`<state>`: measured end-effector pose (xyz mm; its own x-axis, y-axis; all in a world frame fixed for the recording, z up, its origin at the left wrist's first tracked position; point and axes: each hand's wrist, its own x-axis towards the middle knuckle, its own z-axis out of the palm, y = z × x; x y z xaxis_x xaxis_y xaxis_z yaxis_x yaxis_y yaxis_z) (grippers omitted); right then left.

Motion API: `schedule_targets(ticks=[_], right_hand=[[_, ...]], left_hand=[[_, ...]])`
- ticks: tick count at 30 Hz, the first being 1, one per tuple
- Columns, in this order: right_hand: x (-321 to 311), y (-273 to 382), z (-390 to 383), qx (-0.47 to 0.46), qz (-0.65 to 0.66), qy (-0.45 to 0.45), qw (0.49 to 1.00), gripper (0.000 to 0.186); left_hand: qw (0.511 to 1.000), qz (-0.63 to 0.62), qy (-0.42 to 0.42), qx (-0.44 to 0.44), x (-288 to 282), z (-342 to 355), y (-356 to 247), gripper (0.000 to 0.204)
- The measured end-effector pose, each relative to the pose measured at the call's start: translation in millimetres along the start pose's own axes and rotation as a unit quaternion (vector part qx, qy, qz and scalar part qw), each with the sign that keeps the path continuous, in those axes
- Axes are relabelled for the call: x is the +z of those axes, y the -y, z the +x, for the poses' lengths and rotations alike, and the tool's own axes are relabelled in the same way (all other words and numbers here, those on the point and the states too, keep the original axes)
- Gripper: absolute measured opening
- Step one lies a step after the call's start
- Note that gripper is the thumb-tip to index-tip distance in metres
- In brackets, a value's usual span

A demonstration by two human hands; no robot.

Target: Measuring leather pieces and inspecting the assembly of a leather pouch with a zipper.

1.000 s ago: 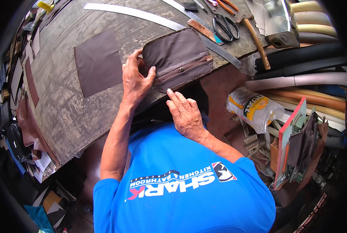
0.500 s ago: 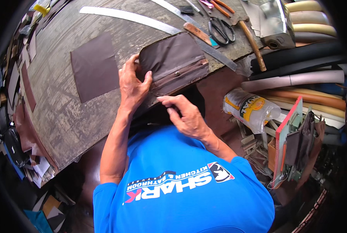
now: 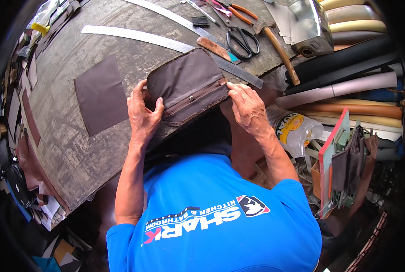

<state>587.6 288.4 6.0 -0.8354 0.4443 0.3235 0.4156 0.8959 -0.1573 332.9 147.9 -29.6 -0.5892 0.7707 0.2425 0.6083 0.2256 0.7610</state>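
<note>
I see a brown fabric pouch (image 3: 186, 86) lying at the near edge of the worn workbench (image 3: 66, 149), a little right of the bench's middle, and both hands are on it. My left hand (image 3: 143, 113) grips its left end, thumb curled over the top face and the fingers wrapped around the edge, so it is closed on the pouch. My right hand (image 3: 247, 106) sits at the right end with its fingers fairly flat and close together, the fingertips pressing where the darker leather band (image 3: 195, 102) along the near side meets the corner; I cannot tell whether the thumb pinches underneath. As I judge it, the piece is well advanced: the lining cloth is already shaped into a body, the band runs along the near edge, and a small metal snap (image 3: 191, 98) is set in the middle of it. What seems left is closing or smoothing that right corner and checking the seam, though the underside is hidden from me. A flat dark brown cut piece (image 3: 100, 95) lies apart to the left, unused so far. Farther off rest a long steel ruler (image 3: 166, 43), a wooden-handled knife (image 3: 218, 49), black scissors (image 3: 242, 41) and a hammer (image 3: 279, 50), none of them touched. Rolls of material (image 3: 347, 86) are stacked to the right.
</note>
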Motion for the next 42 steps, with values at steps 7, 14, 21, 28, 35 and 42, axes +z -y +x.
schedule_targets(ticks=[7, 14, 21, 28, 35, 42], right_hand=[[-7, -12, -2, -0.054, 0.002, 0.041, 0.998, 0.027], [-10, -24, 5, 0.014, 0.169, -0.001, 0.985, 0.025], [-8, -25, 14, -0.072, 0.027, 0.079, 0.994, 0.025], [-8, -21, 15, -0.137, -0.066, 0.103, 0.983, 0.023], [-21, -43, 3, -0.012, 0.211, 0.069, 0.975, 0.031], [-13, -33, 1, 0.105, 0.31, -0.006, 0.945, 0.044]], left_hand=[[1.0, 0.007, 0.006, 0.006, -1, -1, -1, 0.061], [1.0, 0.006, 0.001, -0.001, 1, -3, -2, 0.061], [1.0, 0.022, 0.009, -0.011, 2, 2, -6, 0.062], [0.995, 0.103, -0.012, -0.007, 8, 12, -6, 0.069], [0.995, 0.073, 0.023, -0.056, 4, 13, -8, 0.053], [0.979, -0.178, 0.092, -0.017, -56, 107, 21, 0.024]])
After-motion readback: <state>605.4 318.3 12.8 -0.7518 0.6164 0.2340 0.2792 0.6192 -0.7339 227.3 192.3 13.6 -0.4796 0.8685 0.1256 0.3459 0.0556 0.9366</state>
